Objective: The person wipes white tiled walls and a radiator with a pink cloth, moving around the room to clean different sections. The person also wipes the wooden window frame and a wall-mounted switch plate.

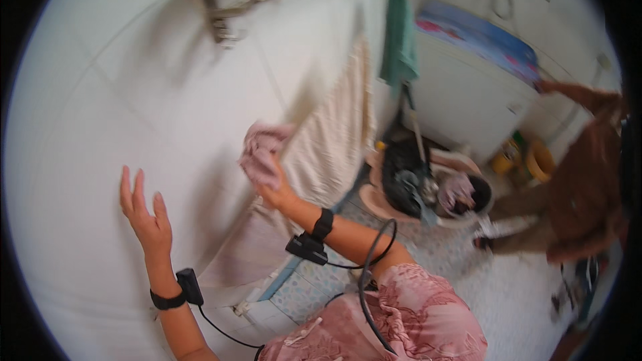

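A crumpled pink cloth (263, 153) is gripped in my right hand (276, 188), close to the white tiled wall (200, 110). Lower and to the left, my left hand (148, 220) is raised by the same wall with its fingers spread and nothing held; whether it touches the tiles I cannot tell. Just beyond my right hand hangs a cream satiny cloth (331, 145), sloping down along the wall. Both wrists carry black straps with small black devices and cables.
A metal fixture (225, 5) juts from the wall above. A green towel (398, 35) hangs near a covered white appliance (461, 80). Basins with a black bag (406, 175) and a bucket with cloths (459, 193) stand on the floor. A person in brown (584, 185) stands at right.
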{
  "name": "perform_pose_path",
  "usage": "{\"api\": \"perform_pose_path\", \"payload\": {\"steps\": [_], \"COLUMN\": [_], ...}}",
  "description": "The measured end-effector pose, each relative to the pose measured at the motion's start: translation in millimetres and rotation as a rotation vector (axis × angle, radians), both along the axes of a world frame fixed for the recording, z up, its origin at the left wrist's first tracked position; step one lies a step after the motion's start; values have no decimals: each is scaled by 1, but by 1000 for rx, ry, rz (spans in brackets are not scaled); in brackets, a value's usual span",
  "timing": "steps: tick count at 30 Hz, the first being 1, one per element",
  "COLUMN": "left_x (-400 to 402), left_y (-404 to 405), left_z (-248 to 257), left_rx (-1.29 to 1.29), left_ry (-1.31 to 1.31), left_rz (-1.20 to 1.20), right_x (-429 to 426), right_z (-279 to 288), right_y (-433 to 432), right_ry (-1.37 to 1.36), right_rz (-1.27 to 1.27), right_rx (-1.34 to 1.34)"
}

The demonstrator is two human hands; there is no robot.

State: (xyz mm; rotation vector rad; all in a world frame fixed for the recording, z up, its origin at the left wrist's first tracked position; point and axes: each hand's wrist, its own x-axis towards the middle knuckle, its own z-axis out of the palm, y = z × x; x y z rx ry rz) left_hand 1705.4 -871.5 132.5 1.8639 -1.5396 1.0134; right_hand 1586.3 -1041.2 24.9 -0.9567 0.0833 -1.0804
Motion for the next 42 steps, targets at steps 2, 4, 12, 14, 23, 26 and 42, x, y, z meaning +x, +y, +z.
{"api": "perform_pose_path", "payload": {"steps": [2,4,12,14,23,26,42], "left_x": [36,42,78,77,70,73,78], "left_y": [8,10,0,5,-3,-10,-6], "left_z": [24,37,29,31,32,31,31], "left_rx": [-226,-343,-385,-377,-364,-360,-308], "left_ry": [-168,-233,-537,-548,-592,-598,-652], "left_rz": [132,215,596,576,564,558,584], "right_x": [26,58,121,129,69,86,90], "right_z": [44,70,13,-6,48,-13,44], "right_y": [-26,-25,-83,-116,-252,-216,-300], "right_ry": [337,257,209,59,309,302,-1294], "right_rz": [-412,-743,-987,-822,-1293,-749,33], "right_rx": [-699,-987,-318,24,-325,-259,-216]}}
